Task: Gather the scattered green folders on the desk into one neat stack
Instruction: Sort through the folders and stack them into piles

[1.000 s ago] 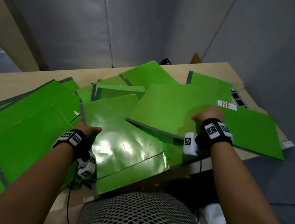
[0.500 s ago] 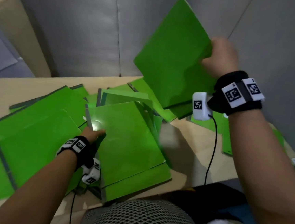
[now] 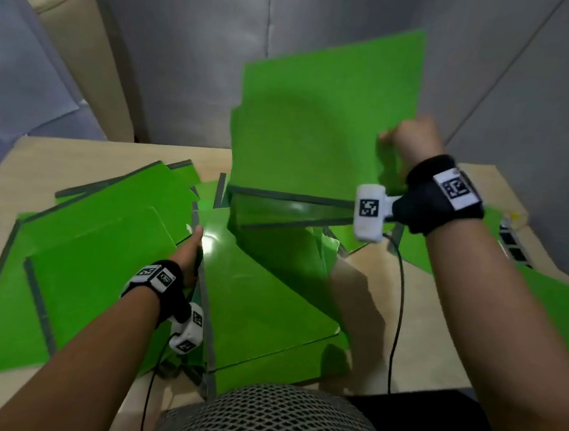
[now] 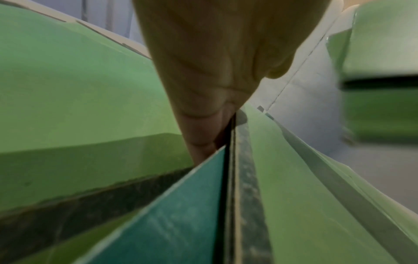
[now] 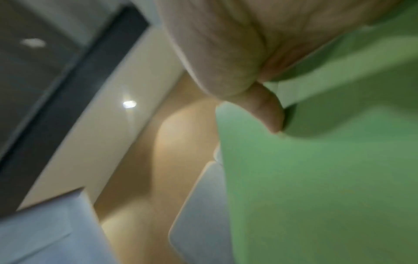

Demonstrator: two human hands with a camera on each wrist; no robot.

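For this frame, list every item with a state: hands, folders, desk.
Right hand: grips the raised folder's edge.
Raised folder: lifted off the desk, tilted upright.
Left hand: rests at the centre folder's spine edge.
Centre folder: flat on the desk.
Left folders: lying overlapped, unstacked.
Desk: partly covered.

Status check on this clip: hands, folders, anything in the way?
Right hand grips raised folder upright above desk. Left hand at edge of centre folder. Rest scattered; nothing blocking.
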